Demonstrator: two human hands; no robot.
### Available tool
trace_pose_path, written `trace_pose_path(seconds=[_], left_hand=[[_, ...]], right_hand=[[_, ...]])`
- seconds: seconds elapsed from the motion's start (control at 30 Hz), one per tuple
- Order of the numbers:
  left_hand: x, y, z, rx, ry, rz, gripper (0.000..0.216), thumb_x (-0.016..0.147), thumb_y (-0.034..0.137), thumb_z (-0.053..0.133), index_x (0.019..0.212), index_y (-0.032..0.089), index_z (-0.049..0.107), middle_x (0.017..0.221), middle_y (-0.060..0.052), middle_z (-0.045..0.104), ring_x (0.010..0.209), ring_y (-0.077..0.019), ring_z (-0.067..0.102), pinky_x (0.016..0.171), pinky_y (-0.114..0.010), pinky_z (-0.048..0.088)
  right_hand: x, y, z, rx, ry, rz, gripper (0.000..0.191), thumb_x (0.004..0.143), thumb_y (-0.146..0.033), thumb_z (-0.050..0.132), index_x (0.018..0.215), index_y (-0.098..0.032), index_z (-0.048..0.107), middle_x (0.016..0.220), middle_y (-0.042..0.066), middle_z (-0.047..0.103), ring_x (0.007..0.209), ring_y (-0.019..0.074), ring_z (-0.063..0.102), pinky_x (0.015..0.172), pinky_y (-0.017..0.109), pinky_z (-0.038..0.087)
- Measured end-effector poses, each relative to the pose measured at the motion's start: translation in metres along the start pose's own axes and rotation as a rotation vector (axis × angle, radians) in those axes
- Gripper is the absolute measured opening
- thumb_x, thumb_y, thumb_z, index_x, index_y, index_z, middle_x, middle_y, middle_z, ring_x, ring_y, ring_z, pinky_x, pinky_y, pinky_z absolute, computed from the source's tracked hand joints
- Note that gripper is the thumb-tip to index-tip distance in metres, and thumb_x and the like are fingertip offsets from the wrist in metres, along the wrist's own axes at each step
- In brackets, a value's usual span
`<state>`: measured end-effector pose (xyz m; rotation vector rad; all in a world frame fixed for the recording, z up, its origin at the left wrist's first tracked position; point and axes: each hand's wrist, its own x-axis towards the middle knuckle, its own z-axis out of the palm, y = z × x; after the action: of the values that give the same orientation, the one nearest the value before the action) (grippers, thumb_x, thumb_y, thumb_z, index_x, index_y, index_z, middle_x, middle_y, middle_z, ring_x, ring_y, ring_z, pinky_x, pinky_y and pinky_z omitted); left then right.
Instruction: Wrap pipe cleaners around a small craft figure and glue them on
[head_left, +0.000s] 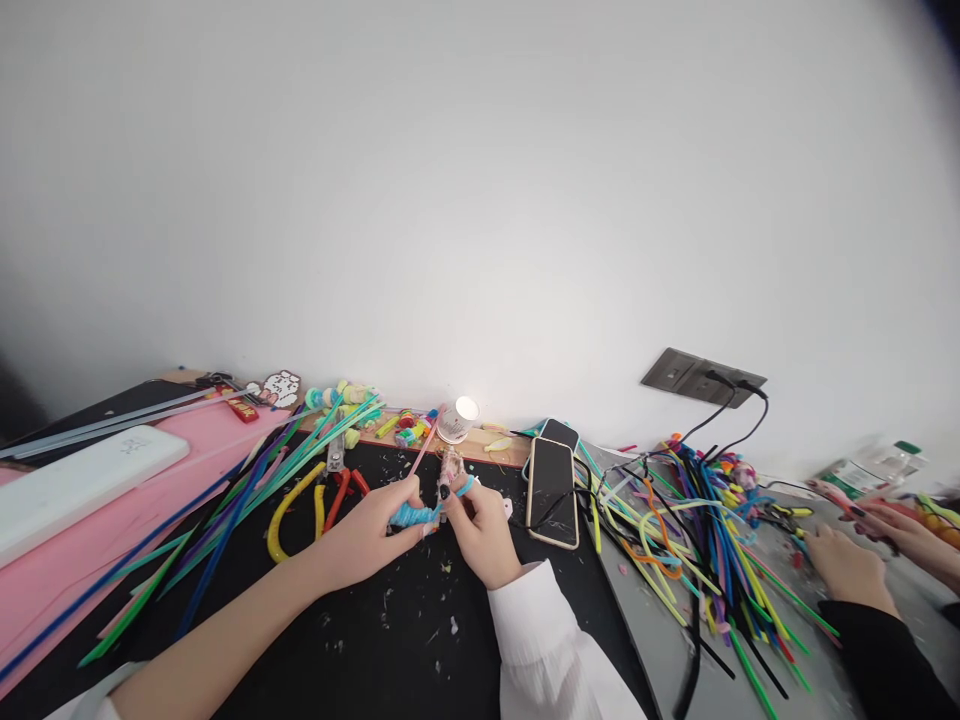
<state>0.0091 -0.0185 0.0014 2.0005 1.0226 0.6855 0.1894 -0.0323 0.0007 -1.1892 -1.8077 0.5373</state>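
Observation:
My left hand (367,532) and my right hand (482,530) meet over the black mat (390,640). Together they pinch a small craft piece (429,510) made of blue fuzzy pipe cleaner, with a pink stem rising from it toward the wall. My right hand's fingers have dark nails and a blue loop wraps one finger. A white sleeve covers my right wrist.
Yellow-handled pliers (289,510) and red-handled pliers (341,492) lie left of my hands. A fan of pipe cleaners (247,500) crosses a pink sheet (97,550). Two phones (553,478) lie to the right. A tangle of pipe cleaners (697,530) and another person's hands (862,555) are farther right.

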Motion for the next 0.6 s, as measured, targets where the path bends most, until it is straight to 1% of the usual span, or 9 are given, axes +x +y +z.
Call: trace_pose_path(seconds=[0.1,0.23,0.33,0.43,0.6], left_hand=[[0.002,-0.004,0.001,0.025,0.073,-0.027,0.024,0.086,0.039,0.049,0.074,0.023,0.036,0.070,0.006,0.044,0.063,-0.0137,0.042,0.059,-0.025,0.033],[0.004,-0.010,0.001,0.075,0.198,-0.082,0.024,0.087,0.042,0.046,0.075,0.024,0.035,0.067,0.006,0.045,0.060,-0.0143,0.044,0.056,-0.026,0.033],[0.005,-0.012,0.000,0.122,0.306,-0.108,0.021,0.085,0.039,0.046,0.076,0.024,0.035,0.067,0.005,0.048,0.060,-0.0153,0.048,0.057,-0.026,0.035],[0.006,-0.013,-0.002,0.172,0.406,-0.125,0.019,0.084,0.037,0.046,0.075,0.024,0.035,0.067,0.004,0.052,0.058,-0.0152,0.049,0.057,-0.026,0.036],[0.007,-0.012,-0.006,0.193,0.508,-0.184,0.021,0.081,0.041,0.048,0.075,0.024,0.036,0.067,0.003,0.054,0.053,-0.0157,0.049,0.054,-0.027,0.036]], right_hand=[[-0.001,-0.002,0.000,-0.043,0.032,-0.056,0.023,0.088,-0.025,0.045,0.066,-0.020,0.046,0.058,-0.004,0.042,0.053,0.0114,0.039,0.055,0.023,0.029],[-0.003,-0.003,0.001,-0.138,0.014,-0.137,0.019,0.087,-0.020,0.045,0.067,-0.020,0.048,0.061,-0.003,0.048,0.056,0.0123,0.045,0.056,0.022,0.031],[-0.004,-0.003,0.003,-0.183,-0.033,-0.178,0.016,0.086,-0.017,0.045,0.071,-0.020,0.050,0.064,-0.002,0.051,0.060,0.0131,0.048,0.059,0.022,0.033],[-0.005,-0.003,0.004,-0.210,-0.108,-0.182,0.015,0.086,-0.015,0.045,0.074,-0.020,0.052,0.066,-0.001,0.053,0.062,0.0132,0.050,0.061,0.021,0.034],[-0.005,-0.003,0.005,-0.233,-0.200,-0.165,0.017,0.085,-0.011,0.046,0.072,-0.020,0.051,0.064,-0.003,0.051,0.059,0.0119,0.047,0.057,0.021,0.032]])
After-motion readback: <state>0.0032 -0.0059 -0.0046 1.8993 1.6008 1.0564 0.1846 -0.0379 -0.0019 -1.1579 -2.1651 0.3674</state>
